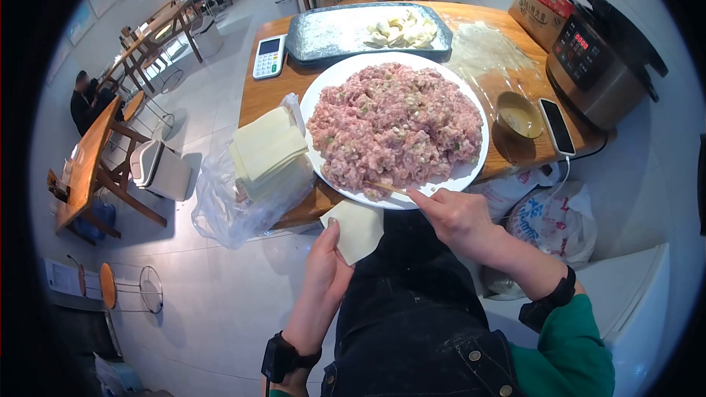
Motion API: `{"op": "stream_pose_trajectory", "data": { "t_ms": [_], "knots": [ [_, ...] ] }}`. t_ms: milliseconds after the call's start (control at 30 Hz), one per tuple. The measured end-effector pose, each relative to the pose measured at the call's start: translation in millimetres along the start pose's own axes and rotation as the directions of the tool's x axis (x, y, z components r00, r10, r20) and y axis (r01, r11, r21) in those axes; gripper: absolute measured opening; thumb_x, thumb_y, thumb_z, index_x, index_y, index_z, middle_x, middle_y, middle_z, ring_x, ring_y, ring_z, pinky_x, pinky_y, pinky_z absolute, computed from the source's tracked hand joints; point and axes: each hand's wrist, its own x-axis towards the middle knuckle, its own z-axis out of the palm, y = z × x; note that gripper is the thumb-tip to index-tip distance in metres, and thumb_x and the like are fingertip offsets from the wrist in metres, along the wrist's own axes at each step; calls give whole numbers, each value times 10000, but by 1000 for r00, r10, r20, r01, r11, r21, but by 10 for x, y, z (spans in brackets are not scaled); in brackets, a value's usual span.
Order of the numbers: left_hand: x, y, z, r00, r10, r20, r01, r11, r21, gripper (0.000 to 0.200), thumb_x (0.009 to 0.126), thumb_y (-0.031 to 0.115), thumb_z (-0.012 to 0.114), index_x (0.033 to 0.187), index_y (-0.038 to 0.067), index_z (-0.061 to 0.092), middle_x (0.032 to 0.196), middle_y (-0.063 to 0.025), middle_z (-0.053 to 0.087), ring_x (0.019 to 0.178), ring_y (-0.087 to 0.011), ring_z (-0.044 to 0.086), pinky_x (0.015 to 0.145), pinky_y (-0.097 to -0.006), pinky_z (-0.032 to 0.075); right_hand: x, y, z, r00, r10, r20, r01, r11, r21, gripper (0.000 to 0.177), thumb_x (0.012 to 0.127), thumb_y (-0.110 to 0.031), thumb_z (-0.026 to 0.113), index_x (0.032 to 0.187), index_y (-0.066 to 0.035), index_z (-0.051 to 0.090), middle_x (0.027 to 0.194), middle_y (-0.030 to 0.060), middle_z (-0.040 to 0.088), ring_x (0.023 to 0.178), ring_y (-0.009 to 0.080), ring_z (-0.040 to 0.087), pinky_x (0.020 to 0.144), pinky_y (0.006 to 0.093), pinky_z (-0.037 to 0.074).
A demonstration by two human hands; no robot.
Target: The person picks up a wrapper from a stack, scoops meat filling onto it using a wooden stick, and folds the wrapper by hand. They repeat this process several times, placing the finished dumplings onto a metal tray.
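A large white plate (318,88) heaped with pinkish minced filling (397,125) stands at the table's front edge. My left hand (329,265) holds one pale square wrapper (357,231) just below the plate, thumb on top. In my right hand (456,219) is a thin wooden stick (388,187), its far end at the near edge of the filling. Left of the plate, a stack of wrappers (268,145) lies on a clear plastic bag (254,209). Folded dumplings (402,30) sit on the floured tray (323,33) behind the plate.
A bowl (519,115), a phone (557,126) on a cable and a cooker (603,59) are on the right. A card terminal (269,56) stands at the left. Bags (551,224) are beneath the table. Seated people (90,101) are in the background.
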Motion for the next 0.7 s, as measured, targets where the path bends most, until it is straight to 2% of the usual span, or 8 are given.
{"op": "stream_pose_trajectory", "data": {
  "t_ms": [133,233,300,333,400,633,700],
  "knots": [
    [56,0,92,999,7,42,-7,1000,0,387,955,228,388,1270,3,386,1239,-117,506,1140,-228,503,977,-392,399,1,-16,34,999,15,45,-14,1000,-4,378,719,-37,577,1095,-73,575,649,68,541,586,239,585,488,352,464],
    [70,-19,93,999,10,41,-9,1000,-12,388,956,233,385,1269,4,387,1235,-117,510,1140,-226,502,982,-390,394,-21,-1,73,997,20,70,-24,998,56,378,724,-46,576,1101,-70,567,641,73,547,578,246,586,485,360,460],
    [59,-27,121,1000,12,24,-12,999,-31,385,957,232,381,1259,-8,390,1227,-128,511,1132,-232,507,979,-390,394,-48,24,81,994,22,103,-42,981,191,396,726,-34,570,1121,-71,559,633,67,546,569,250,585,479,366,456],
    [57,-30,130,1000,11,9,-10,998,-54,383,958,231,377,1248,-20,394,1218,-139,513,1124,-238,512,977,-389,393,-70,13,95,995,19,102,-39,980,195,396,726,-34,570,1121,-71,559,633,67,546,569,250,585,479,366,456],
    [64,-42,139,1000,19,2,-19,998,-54,387,959,233,371,1254,-18,386,1228,-139,504,1134,-240,503,982,-394,388,-146,-24,130,1000,-12,-6,13,983,183,425,718,-15,561,1138,-77,556,631,56,536,562,233,578,472,353,453],
    [99,-60,137,1000,15,-14,-15,999,-44,404,964,240,357,1280,-12,352,1266,-145,468,1167,-251,472,1007,-416,367,-227,-120,225,995,-92,-22,94,992,79,496,683,9,561,1164,-111,560,658,26,524,569,183,565,467,313,458],
    [88,-67,152,1000,11,-18,-12,999,-51,406,964,241,357,1282,-12,349,1268,-147,466,1170,-251,470,1009,-419,365,-239,-109,249,992,-100,-80,105,993,59,511,677,7,572,1171,-122,562,700,22,553,599,176,582,479,308,470]
  ]
}}
